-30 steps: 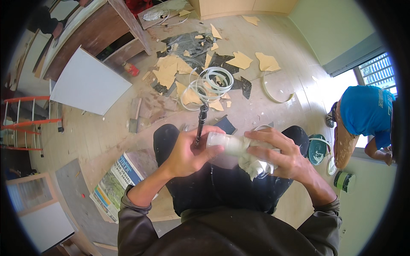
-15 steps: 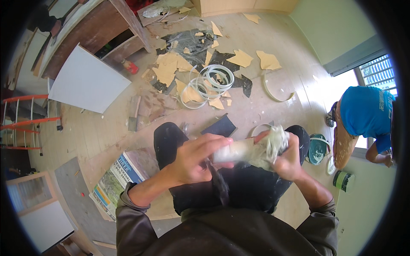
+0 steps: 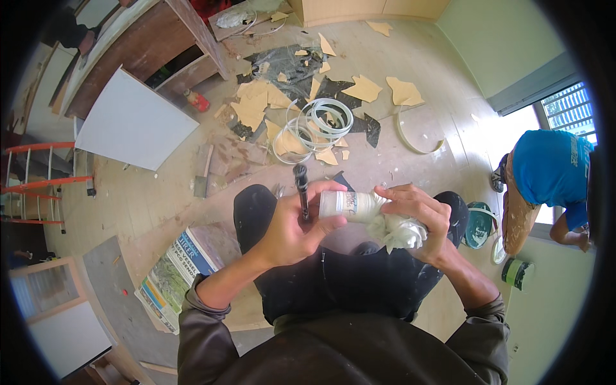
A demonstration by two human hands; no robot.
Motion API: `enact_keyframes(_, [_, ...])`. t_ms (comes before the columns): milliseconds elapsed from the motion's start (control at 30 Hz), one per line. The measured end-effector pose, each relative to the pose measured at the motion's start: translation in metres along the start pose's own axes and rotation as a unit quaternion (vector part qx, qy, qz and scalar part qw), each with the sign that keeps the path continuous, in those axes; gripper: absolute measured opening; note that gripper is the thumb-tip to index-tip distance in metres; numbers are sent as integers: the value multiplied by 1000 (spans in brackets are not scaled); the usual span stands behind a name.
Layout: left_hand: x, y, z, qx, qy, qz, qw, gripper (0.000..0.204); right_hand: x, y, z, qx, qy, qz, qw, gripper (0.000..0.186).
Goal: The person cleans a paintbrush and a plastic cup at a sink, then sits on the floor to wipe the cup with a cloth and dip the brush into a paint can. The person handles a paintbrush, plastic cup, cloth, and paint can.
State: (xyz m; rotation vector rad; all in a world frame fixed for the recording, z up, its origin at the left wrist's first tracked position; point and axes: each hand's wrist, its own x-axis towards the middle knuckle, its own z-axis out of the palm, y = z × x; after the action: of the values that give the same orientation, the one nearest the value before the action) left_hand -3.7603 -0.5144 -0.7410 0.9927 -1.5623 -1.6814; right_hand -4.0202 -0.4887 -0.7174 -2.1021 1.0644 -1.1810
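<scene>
Dark rod (image 3: pixel 301 183) swung up; left grip (image 3: pixel 287 229) holds it, white printed cylinder (image 3: pixel 346 204); right grip (image 3: pixel 427 220), crumpled wrap (image 3: pixel 404 232).

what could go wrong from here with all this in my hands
The dark tool is held in your left hand along with the white cylinder, so either might slip if that grip loosens.

The crumpled white material bunches loosely by your right hand and could come undone.

The coiled white strips lie loose on the floor ahead, so a foot might catch in them.
</scene>
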Motion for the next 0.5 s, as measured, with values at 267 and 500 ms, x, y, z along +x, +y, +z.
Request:
enact_keyframes(267, [-4,10,10,162,12,252,954,51,-12,-19,-7,281,35,331,900,28])
enact_keyframes(500, [-9,28,6,-45,-22,-23,998,54,-21,-7,-8,186,9,172,967,37])
